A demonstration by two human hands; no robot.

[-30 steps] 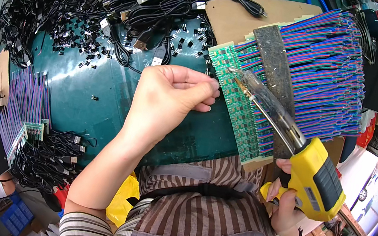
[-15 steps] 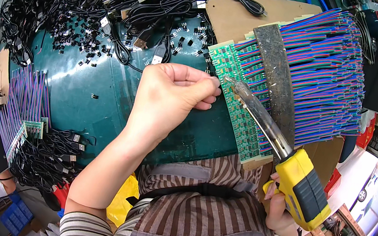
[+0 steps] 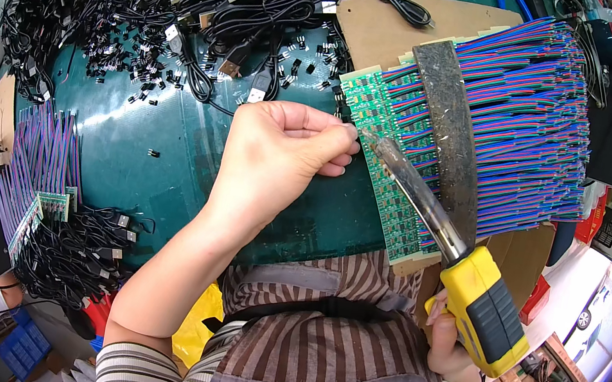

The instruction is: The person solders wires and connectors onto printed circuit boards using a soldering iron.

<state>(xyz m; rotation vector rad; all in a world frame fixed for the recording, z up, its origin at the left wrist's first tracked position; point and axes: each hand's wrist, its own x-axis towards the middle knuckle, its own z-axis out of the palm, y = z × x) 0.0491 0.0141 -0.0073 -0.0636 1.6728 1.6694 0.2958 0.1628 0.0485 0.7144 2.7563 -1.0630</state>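
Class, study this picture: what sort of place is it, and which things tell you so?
Probably an electronics assembly bench. A yellow-handled soldering iron in the right hand meets a green strip of circuit boards with striped ribbon wires; black cables heap on the green table.

Open room lies on the green mat [image 3: 168, 162] left of the left hand [image 3: 279, 159], broken only by a few loose small parts. Farther up, a tangle of black cables [image 3: 192, 0] blocks the way. To the right, the circuit board strip [image 3: 381, 163], metal bar [image 3: 447, 149] and coloured wires [image 3: 530, 122] fill the space, with the soldering iron [image 3: 442, 235] slanting across them
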